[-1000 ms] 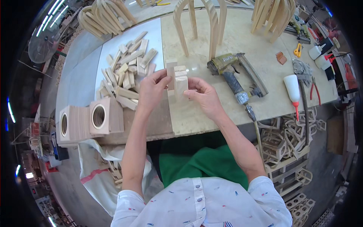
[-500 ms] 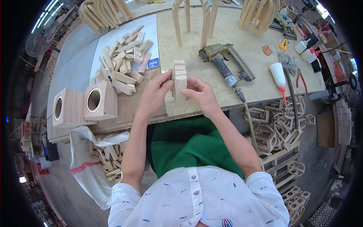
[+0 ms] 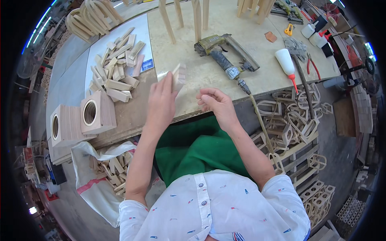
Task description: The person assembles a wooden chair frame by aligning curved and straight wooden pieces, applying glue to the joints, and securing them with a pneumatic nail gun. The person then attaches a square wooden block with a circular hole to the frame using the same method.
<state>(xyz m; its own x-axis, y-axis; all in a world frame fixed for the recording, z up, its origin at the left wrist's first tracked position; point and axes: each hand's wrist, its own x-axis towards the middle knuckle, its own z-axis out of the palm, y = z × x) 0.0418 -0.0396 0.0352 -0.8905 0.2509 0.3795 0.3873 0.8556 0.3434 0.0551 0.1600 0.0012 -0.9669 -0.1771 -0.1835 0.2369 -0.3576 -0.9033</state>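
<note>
My left hand (image 3: pixel 161 100) is closed around a small stack of pale wood blocks (image 3: pixel 179 78), fingers along its left side, just above the near part of the workbench. The stack leans and is slightly blurred. To its right, apart from the blocks, my right hand (image 3: pixel 219 105) hovers near the bench edge with fingers curled in and the thumb against them. Whether something small is between those fingertips cannot be made out. Beyond my hands lies a nail gun (image 3: pixel 221 60) with a hose at its handle. A pile of loose wood pieces (image 3: pixel 116 74) lies to the left.
Two square stacks of holed wood plates (image 3: pixel 105 112) stand at the bench's left edge. Below is a white sack (image 3: pixel 86 170) of wood offcuts. A glue bottle (image 3: pixel 284 62) and red-handled pliers (image 3: pixel 313 68) lie right. Wooden frames (image 3: pixel 281 120) are heaped below the bench.
My right hand has let go of the wood blocks and moved apart to the right. My left hand keeps them, now tilted. The whole view has shifted slightly.
</note>
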